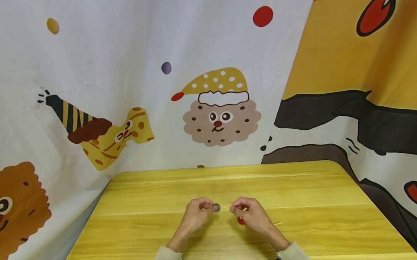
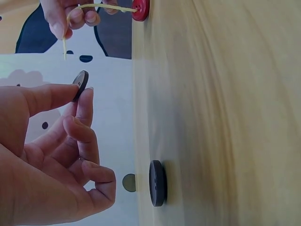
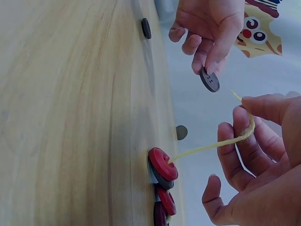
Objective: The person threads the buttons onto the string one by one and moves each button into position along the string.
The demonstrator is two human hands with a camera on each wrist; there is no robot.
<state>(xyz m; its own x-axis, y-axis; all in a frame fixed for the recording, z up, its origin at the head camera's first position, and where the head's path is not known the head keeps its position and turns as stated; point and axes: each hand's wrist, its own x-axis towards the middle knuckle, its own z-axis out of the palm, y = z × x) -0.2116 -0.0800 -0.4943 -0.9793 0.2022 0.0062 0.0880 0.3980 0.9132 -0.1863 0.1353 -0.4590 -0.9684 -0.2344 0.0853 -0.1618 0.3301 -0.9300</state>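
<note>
My left hand (image 2: 42, 155) pinches 1 dark button (image 2: 81, 84); my right hand (image 3: 263, 160) pinches the yellow cord (image 3: 211, 146). Threading step: next, the cord tip must meet a buttonhole.

You are sitting at a yellow wooden table (image 1: 302, 188) whose grain is running side to side. A white cartoon cloth (image 1: 122, 71) is hanging behind it, showing a cookie face in a spotted cap (image 1: 220, 114) and a striped party hat (image 1: 66, 113). On your right, a yellow and dark brown cloth (image 1: 367, 80) is closing the corner, and even light is falling across everything.
</note>
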